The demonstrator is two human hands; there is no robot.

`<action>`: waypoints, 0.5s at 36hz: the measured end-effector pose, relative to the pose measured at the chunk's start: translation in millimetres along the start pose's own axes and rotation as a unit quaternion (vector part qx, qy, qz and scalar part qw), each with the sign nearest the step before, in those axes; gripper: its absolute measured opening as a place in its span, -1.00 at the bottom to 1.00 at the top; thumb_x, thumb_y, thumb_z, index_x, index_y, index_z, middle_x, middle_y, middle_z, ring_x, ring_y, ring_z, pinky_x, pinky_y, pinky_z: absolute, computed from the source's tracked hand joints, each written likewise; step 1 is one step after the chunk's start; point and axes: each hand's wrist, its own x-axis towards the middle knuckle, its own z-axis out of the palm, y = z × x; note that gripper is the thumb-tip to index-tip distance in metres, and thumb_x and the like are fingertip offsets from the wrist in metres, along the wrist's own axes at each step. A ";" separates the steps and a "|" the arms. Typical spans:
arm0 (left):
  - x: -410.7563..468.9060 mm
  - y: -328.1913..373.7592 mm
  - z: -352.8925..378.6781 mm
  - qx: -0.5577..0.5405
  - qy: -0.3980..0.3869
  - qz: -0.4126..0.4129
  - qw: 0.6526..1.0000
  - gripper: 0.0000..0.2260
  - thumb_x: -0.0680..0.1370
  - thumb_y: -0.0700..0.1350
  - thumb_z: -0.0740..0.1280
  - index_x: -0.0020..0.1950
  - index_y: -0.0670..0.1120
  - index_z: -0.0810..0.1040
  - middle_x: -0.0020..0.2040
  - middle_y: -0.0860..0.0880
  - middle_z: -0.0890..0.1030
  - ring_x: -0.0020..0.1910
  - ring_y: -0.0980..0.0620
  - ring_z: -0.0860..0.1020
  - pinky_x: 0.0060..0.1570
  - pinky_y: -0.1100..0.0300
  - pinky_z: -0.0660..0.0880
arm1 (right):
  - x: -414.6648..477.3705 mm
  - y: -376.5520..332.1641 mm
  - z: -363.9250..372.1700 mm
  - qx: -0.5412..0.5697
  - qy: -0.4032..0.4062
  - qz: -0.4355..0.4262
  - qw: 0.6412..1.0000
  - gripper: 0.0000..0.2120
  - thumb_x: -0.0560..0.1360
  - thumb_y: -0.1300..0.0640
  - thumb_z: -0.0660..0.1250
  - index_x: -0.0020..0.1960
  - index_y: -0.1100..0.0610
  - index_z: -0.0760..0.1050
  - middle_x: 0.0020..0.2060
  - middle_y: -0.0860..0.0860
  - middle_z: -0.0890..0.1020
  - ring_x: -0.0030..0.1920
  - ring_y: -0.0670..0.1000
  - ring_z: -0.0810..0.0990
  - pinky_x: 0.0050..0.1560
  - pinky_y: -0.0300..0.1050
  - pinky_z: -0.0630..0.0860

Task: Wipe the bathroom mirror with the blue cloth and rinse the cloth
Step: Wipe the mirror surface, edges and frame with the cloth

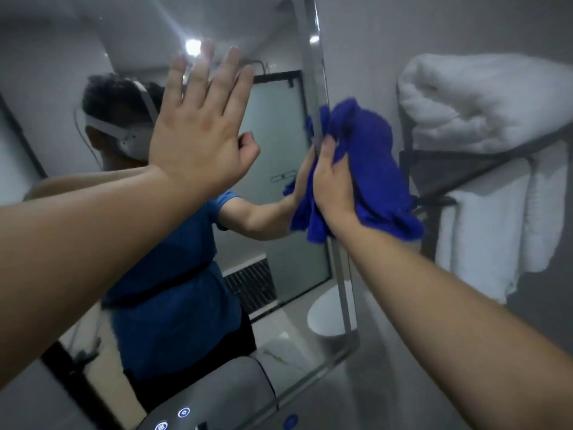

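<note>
The bathroom mirror [279, 128] fills the left and middle of the head view, its bevelled right edge running down the centre. My right hand [333, 184] grips the bunched blue cloth [372, 169] and presses it over that right edge, at mid height. My left hand [198, 128] is flat against the glass with its fingers spread, up and to the left of the cloth. The mirror reflects a person in a blue shirt and both arms.
A dark wall rack [446, 169] to the right of the mirror carries a folded white towel [483, 100] on top and more white towels [483, 240] hanging below, close to the cloth. A grey device with lit buttons [210, 401] sits at the bottom.
</note>
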 end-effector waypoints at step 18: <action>-1.4 1.4 -4.6 -0.005 0.001 -0.004 1.000 -0.30 0.64 0.13 0.09 0.72 -0.12 -0.01 0.72 -0.16 0.03 0.70 -0.28 -0.04 0.64 -0.31 -0.08 | -151.9 151.3 -88.5 -0.153 -0.149 0.292 0.932 -0.60 0.70 -0.28 0.06 0.05 -0.06 0.55 -0.19 -0.09 0.69 -0.16 -0.09 0.70 -0.17 -0.18 0.56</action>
